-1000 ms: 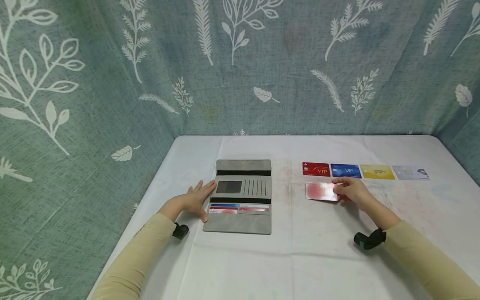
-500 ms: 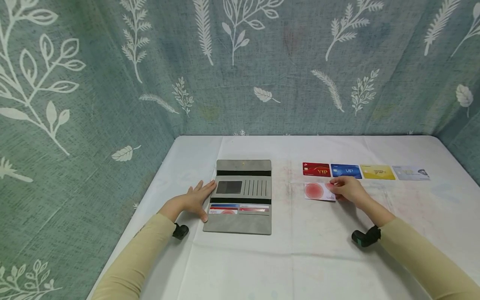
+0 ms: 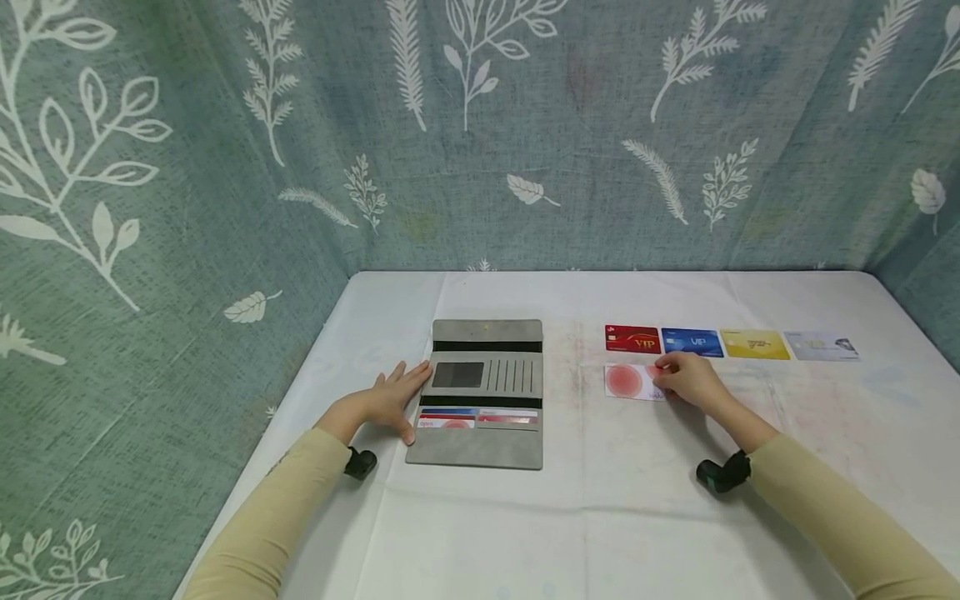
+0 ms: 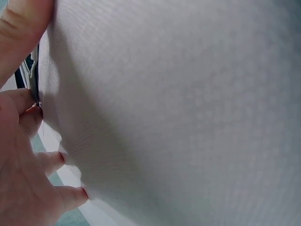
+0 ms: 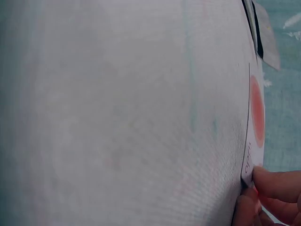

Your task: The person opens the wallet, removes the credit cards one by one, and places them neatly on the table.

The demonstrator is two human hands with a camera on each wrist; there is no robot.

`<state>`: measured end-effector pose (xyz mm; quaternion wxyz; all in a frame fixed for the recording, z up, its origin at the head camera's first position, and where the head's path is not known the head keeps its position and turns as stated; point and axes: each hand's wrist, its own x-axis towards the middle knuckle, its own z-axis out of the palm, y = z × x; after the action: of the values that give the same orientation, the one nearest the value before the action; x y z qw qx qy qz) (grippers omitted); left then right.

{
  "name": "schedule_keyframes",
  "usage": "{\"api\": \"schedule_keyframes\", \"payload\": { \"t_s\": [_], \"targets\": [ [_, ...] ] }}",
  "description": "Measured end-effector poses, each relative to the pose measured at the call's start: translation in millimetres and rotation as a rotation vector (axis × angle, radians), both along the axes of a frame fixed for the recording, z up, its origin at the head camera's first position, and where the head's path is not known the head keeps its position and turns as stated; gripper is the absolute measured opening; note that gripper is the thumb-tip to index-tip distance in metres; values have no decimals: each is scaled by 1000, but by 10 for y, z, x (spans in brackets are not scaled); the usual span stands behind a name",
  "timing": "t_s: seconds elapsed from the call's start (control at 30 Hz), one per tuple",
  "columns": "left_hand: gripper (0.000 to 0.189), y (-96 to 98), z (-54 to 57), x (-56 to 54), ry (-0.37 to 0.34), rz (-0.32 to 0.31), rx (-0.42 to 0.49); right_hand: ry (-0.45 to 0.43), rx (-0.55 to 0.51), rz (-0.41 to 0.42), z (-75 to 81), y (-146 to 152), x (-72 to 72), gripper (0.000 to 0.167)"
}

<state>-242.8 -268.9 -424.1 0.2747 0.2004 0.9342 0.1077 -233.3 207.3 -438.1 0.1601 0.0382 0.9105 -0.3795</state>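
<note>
My right hand pinches the right end of a white card with red circles. The right wrist view shows the thumb on that card's face and fingertips curled at its end. The card lies low and level, close over the table. An unfolded grey wallet lies to the left, its inner side up. Several cards poke out of its lower slots. My left hand rests with spread fingers at the wallet's left edge; in the left wrist view its fingertips touch the white cloth.
Above the held card lie a red VIP card, a blue VIP card, a gold card and a silver card in a row. A white cloth covers the table. A green leaf-patterned curtain hangs behind and at the left.
My right hand has moved slightly left with the white card, which has tipped from a glaring tilt to nearly level. The left hand and wallet have stayed put.
</note>
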Motion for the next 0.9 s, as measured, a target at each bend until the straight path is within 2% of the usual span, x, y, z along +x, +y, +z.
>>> {"api": "schedule_keyframes", "payload": {
  "t_s": [0.2, 0.67, 0.8, 0.9],
  "targets": [
    [126, -1, -7, -5, 6, -4, 5, 39, 47, 59, -14, -15, 10, 36],
    [125, -4, -5, 1, 11, -7, 16, 31, 38, 59, -17, -4, 11, 35],
    [126, -9, -4, -1, 10, -11, 15, 16, -16, 46, -6, 38, 13, 38],
    [126, 2, 12, -6, 5, -9, 12, -13, -73, -5, 25, 69, 14, 42]
  ]
}}
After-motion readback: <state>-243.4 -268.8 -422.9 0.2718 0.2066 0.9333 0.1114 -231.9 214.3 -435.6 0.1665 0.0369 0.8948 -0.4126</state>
